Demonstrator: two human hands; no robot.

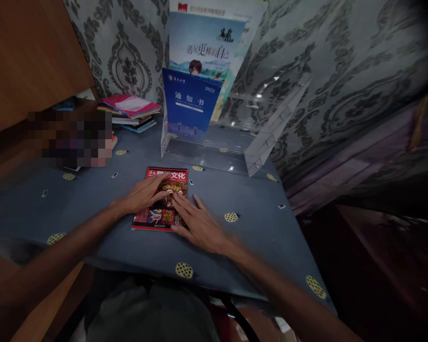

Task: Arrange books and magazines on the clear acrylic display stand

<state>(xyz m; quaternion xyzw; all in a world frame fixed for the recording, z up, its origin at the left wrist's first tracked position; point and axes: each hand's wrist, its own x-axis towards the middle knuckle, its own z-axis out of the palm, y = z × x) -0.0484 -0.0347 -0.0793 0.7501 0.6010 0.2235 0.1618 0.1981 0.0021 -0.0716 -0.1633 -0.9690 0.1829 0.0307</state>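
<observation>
A red magazine (160,218) with white Chinese lettering and a dark picture on its cover lies flat on the table, closed. My left hand (146,193) rests over its upper left part, fingers stretched across the cover. From the lower right, my right hand (199,222) lies on the magazine with its fingers spread. The fingertips of both hands come close together near the cover's middle. Parts of the title and picture are hidden beneath my fingers.
A clear acrylic rack (267,130) stands at the back, holding a blue booklet (190,107) and a taller light-blue book (207,35). Several stacked books (131,111) lie at the back left. Blue cloth with pineapples covers the table (257,247). A patterned wall rises behind.
</observation>
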